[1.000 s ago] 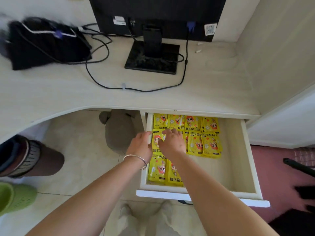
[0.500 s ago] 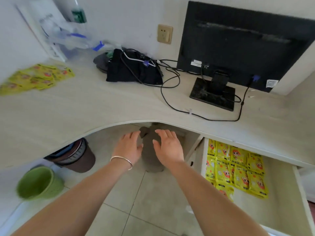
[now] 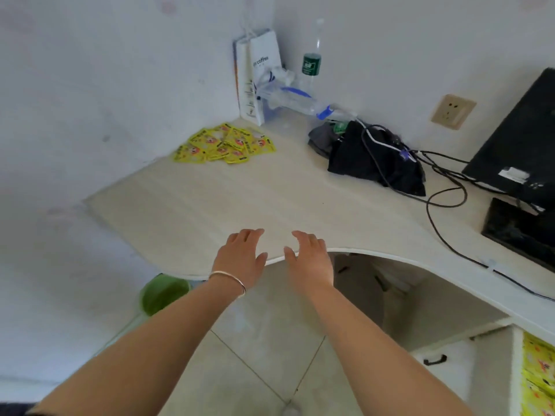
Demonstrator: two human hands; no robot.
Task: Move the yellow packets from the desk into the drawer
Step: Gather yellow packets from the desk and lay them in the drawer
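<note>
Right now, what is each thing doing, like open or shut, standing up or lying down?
left hand: open, empty, above the desk edge.
right hand: open, empty, above the same edge.
yellow packets: loose pile in the desk corner, untouched.
drawer: open, stored packets inside.
clear bottle: lying on its side.
green-label bottle: standing upright.
paper bag: upright in the corner.

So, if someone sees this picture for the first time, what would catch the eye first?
Probably the two bare arms reaching in from below, with the left hand and right hand open and empty over the curved front edge of the desk. Next comes the bright pile of yellow packets in the far corner of the desk, by the wall. More yellow packets show at the lower right edge, in the drawer.
</note>
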